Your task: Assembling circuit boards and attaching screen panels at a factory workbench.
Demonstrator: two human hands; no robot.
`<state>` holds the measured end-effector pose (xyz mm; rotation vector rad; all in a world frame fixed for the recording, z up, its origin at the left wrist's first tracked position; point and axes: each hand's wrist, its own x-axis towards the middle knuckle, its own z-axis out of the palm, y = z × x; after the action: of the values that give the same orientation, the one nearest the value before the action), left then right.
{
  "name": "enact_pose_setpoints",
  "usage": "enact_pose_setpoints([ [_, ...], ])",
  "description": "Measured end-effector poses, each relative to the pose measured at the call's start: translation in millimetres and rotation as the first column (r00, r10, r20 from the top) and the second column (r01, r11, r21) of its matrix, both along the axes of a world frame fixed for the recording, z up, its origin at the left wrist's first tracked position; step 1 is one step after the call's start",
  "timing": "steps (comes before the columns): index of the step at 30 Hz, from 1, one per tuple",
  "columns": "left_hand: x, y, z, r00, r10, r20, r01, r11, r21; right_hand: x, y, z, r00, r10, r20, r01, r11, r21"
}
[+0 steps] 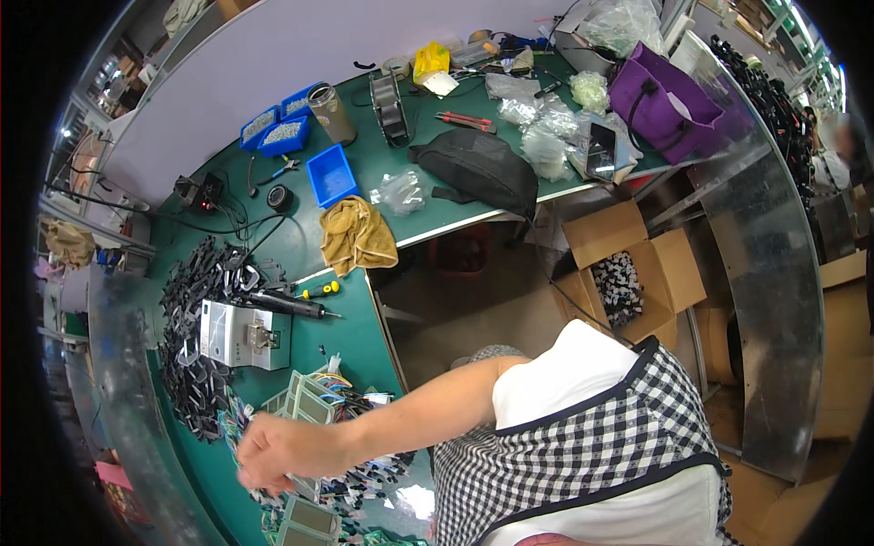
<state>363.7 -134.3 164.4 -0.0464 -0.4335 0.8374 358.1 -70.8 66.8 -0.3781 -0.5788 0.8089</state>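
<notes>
My right hand [287, 452] reaches left across the bench with its fingers curled in. It is over a heap of small wired parts [364, 482], and whatever its fingers hold, if anything, is hidden. Beside it lie pale green-framed display panels [309, 400] with thin coloured wires. Another display panel [308, 526] is just below the hand at the lower edge. Beyond the hand stands a white box-shaped fixture [238, 335] with a metal clamp block. A dark electric screwdriver [293, 305] lies next to it. My left hand is out of the picture.
Black plastic parts [196, 364] are heaped around the fixture. A yellow-handled screwdriver [320, 289], a brown cloth [357, 237], blue bins [331, 176], a black bag [478, 168] and a purple basket [655, 100] lie further along. An open carton [601, 232] stands below the bench.
</notes>
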Motion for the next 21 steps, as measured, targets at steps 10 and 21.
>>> enact_pose_setpoints([
  [10,-47,69,-35,0.964,-0.023,-0.266,0.086,0.970,0.228,-45,32,-74,0.965,0.191,0.179,-0.106,0.911,-0.398],
  [21,-135,140,-84,0.843,0.005,-0.537,0.269,0.861,0.431,-45,20,-86,0.891,0.437,-0.124,-0.454,0.869,-0.198],
])
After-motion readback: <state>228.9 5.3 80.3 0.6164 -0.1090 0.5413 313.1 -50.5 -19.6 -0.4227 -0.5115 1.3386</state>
